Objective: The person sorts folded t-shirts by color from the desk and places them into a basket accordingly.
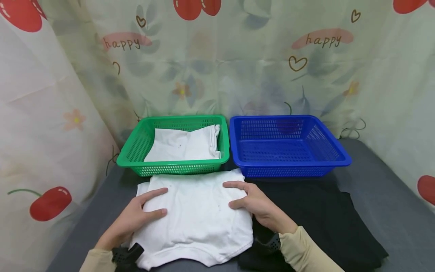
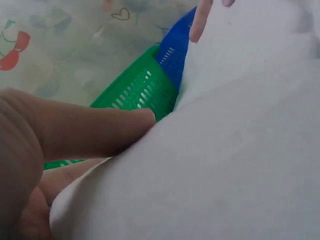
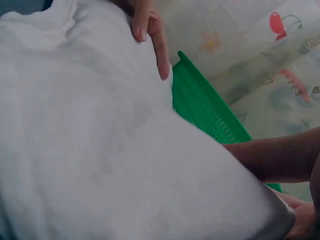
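Note:
A folded white T-shirt (image 1: 197, 215) lies in front of the two baskets in the head view, its curved neckline toward me. My left hand (image 1: 137, 215) grips its left side; the thumb and index finger lie on top and the other fingers go under the cloth. At the opposite side, my right hand (image 1: 259, 206) holds the edge in the same manner. The left wrist view shows fingers (image 2: 95, 127) above and below the shirt's edge. In the right wrist view the white cloth (image 3: 100, 135) bulges between both hands.
Behind the shirt stands a green basket (image 1: 187, 163) with a folded white garment (image 1: 183, 145) inside. A blue basket (image 1: 292, 164) stands beside it on the right. Black cloth (image 1: 316, 223) lies on the grey table surface (image 1: 401, 204) at right. A patterned curtain (image 1: 217, 75) encloses the back and sides.

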Tool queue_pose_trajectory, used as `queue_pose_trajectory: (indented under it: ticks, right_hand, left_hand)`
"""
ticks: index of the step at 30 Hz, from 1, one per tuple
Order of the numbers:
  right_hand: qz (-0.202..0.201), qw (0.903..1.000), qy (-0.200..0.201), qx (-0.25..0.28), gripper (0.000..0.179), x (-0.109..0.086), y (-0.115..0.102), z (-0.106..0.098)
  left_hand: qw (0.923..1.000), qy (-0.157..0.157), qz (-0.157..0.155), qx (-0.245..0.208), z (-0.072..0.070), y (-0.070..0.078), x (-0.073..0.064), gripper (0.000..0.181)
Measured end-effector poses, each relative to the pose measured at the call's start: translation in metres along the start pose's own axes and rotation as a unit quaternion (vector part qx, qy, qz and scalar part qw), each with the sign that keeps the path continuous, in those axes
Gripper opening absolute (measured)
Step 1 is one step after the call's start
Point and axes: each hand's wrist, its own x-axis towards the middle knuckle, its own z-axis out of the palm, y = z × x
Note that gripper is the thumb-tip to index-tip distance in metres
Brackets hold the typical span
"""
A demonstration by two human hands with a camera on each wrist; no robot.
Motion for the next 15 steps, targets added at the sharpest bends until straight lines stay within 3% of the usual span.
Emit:
queue_pose_trajectory:
  ticks: [3, 10, 15]
  right_hand:
    - [-0.015, 0.9996, -0.025, -0.008, 0.059, -0.002, 0.000, -0.005]
    - [-0.069, 0.9935, -0.090, -0.010, 0.069, -0.011, -0.002, -0.018]
    - [-0.094, 0.9871, -0.127, -0.026, 0.073, -0.018, -0.014, -0.026]
  left_hand:
    - [1.0000, 0.006, 0.007, 0.002, -0.003, 0.003, -0.003, 0.071]
    - [0.9966, 0.038, 0.045, 0.058, -0.014, 0.022, -0.020, 0.070]
    - [0.9947, 0.042, 0.075, 0.057, -0.023, 0.037, -0.033, 0.067]
